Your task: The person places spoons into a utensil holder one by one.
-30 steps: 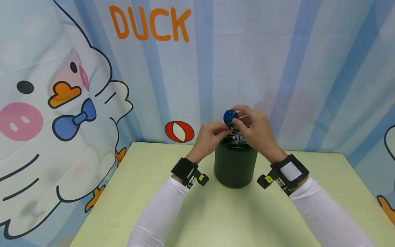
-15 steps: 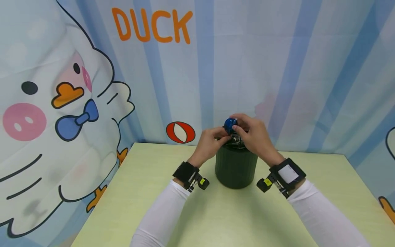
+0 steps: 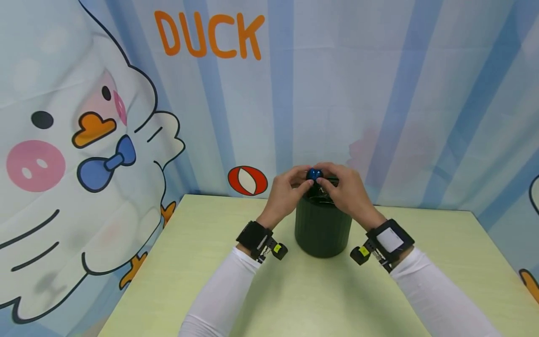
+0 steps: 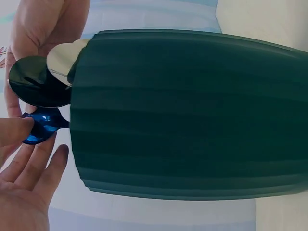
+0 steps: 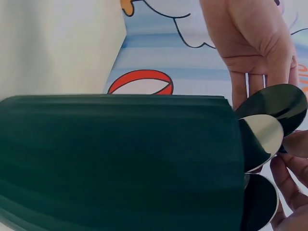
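A shiny blue spoon [image 3: 315, 174] stands bowl up at the mouth of a dark green ribbed holder [image 3: 322, 229]. From the left, my left hand [image 3: 284, 199] pinches its bowl, thumb in front. My right hand [image 3: 348, 194] grips the same bowl from the other side with thumb and fingers. In the left wrist view the blue spoon [image 4: 43, 126] narrows to its neck at the rim, and its handle is hidden inside the holder. Beside it, other shiny spoon bowls, one dark [image 4: 38, 82] and one pale [image 4: 65, 60], stick out of the holder.
The holder stands upright near the back of a pale yellow-green table [image 3: 320, 299]. Close behind the table hangs a printed cloth backdrop [image 3: 337, 84] with a cartoon duck. Each wrist wears a black strap with a small camera.
The blue spoon has gone down toward the holder, carried by the right hand. My left fingers have moved from below the bowl up onto its side. The head view has shifted slightly.
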Action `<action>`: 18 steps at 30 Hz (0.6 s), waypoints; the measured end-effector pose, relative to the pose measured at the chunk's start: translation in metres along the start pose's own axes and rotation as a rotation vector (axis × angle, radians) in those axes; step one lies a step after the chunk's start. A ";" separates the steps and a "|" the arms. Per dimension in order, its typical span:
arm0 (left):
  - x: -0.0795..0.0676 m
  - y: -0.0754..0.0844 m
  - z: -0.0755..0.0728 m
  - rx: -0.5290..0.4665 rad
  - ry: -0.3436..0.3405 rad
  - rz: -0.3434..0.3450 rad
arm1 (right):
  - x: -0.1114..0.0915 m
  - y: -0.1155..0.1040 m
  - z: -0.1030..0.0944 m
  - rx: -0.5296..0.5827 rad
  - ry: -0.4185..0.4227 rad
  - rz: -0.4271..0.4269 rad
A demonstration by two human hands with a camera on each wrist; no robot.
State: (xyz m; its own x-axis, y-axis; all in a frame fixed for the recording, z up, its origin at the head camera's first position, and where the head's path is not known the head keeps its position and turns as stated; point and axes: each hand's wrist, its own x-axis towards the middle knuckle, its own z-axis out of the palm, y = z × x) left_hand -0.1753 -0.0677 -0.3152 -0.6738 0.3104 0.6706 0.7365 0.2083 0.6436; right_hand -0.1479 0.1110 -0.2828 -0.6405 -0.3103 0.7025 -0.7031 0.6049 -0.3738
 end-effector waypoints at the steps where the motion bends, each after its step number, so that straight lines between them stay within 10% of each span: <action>1: 0.000 0.000 0.000 0.004 0.000 0.008 | 0.000 0.001 0.001 -0.010 -0.002 0.002; 18: -0.005 -0.010 0.005 0.113 -0.007 0.061 | -0.008 0.009 0.006 -0.030 -0.048 0.024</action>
State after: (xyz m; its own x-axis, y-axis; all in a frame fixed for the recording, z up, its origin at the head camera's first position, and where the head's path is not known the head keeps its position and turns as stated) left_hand -0.1787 -0.0672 -0.3267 -0.6273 0.3323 0.7043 0.7785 0.2917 0.5557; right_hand -0.1512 0.1146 -0.2961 -0.6717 -0.3299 0.6633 -0.6784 0.6338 -0.3717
